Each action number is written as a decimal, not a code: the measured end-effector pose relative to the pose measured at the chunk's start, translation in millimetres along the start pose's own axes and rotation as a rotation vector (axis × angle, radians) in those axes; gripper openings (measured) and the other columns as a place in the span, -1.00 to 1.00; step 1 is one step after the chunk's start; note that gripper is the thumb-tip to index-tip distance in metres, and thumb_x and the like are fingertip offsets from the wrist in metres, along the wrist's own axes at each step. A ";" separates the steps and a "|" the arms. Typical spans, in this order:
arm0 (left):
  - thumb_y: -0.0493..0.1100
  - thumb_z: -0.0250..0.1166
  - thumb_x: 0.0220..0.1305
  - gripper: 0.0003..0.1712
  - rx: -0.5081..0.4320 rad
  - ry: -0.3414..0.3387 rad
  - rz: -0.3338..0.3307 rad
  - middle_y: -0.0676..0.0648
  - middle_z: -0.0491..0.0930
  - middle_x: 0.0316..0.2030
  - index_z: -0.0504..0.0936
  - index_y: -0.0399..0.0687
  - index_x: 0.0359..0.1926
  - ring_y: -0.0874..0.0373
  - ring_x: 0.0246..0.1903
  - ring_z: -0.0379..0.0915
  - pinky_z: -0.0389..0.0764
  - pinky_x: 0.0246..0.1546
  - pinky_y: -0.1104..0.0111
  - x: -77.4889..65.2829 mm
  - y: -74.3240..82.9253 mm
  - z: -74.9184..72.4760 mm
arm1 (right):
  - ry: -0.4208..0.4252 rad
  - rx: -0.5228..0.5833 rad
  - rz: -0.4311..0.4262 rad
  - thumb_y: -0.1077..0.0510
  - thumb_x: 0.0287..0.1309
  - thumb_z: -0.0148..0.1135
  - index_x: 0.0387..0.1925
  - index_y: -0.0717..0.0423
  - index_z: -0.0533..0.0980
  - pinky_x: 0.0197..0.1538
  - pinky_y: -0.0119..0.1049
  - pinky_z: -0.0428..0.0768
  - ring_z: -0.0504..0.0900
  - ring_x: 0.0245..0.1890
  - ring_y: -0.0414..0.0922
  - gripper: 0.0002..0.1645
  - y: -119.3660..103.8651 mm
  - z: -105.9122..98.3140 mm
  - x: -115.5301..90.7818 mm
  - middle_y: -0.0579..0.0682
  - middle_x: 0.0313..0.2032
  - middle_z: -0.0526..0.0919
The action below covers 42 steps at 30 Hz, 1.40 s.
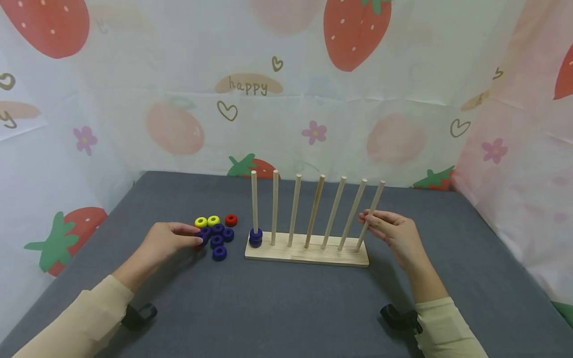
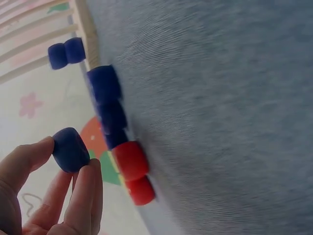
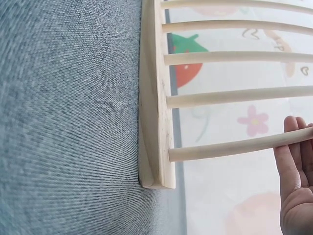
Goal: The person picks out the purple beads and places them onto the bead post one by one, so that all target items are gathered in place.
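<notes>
My left hand [image 1: 163, 242] pinches a blue ring bead [image 2: 71, 151] between thumb and fingers, held up beside a cluster of beads on the table. Loose blue beads [image 1: 219, 253] lie just right of that hand, and two red beads [image 2: 131, 161] show near it in the left wrist view. With my right hand [image 1: 400, 237] I hold the rightmost peg [image 1: 377, 196] of a wooden peg rack [image 1: 309, 255], thumb and fingers at its middle. Two blue beads [image 1: 255, 237] are stacked on the leftmost peg; the other pegs are bare.
Behind the blue beads lie two yellow beads [image 1: 214, 220] and a red bead [image 1: 231, 220]. A dark grey cloth [image 1: 286, 308] covers the table. Around its back and sides hangs a strawberry-printed curtain [image 1: 179, 59]. Black straps [image 1: 139, 317] sit at both wrists.
</notes>
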<state>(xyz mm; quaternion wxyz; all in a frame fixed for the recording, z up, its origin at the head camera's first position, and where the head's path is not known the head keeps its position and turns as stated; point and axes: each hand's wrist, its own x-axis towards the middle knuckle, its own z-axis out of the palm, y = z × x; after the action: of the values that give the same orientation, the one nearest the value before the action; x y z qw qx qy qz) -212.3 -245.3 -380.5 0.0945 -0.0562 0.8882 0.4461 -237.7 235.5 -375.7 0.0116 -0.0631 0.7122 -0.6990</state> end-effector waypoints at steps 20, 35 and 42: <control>0.12 0.39 0.24 -0.41 -0.102 0.048 0.070 -0.22 0.48 0.30 0.62 -0.09 0.19 -0.03 0.13 0.48 0.54 0.13 0.12 -0.1 38.6 2.7 | -0.005 -0.011 -0.009 0.10 0.27 0.33 0.00 0.20 0.65 0.06 -0.49 0.60 0.73 -0.06 -0.33 -0.66 1.3 0.2 1.3 -0.27 -0.18 0.77; 0.14 0.39 0.24 -0.42 -0.133 0.057 0.133 -0.17 0.58 0.21 0.62 -0.03 0.20 -0.04 0.19 0.45 0.54 0.03 0.21 4.9 69.7 3.4 | 0.001 0.013 -0.004 0.12 0.27 0.32 0.03 0.27 0.63 0.05 -0.49 0.61 0.73 -0.07 -0.33 -0.63 0.7 -1.8 -0.1 -0.26 -0.19 0.77; 0.14 0.39 0.24 -0.44 -0.167 0.083 0.170 -0.16 0.63 0.14 0.64 -0.04 0.16 0.00 0.14 0.50 0.51 0.06 0.25 5.7 90.8 1.1 | -0.005 0.007 -0.002 0.11 0.26 0.33 -0.05 0.15 0.68 0.06 -0.49 0.60 0.73 -0.07 -0.33 -0.72 0.8 -1.2 0.6 -0.26 -0.19 0.77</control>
<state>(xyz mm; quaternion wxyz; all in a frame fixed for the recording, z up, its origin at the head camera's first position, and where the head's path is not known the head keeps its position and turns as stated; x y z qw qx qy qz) -234.6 -190.4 -311.4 0.0146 -0.0067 0.8527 0.5222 -238.5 236.6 -376.5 0.0126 -0.0656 0.7097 -0.7013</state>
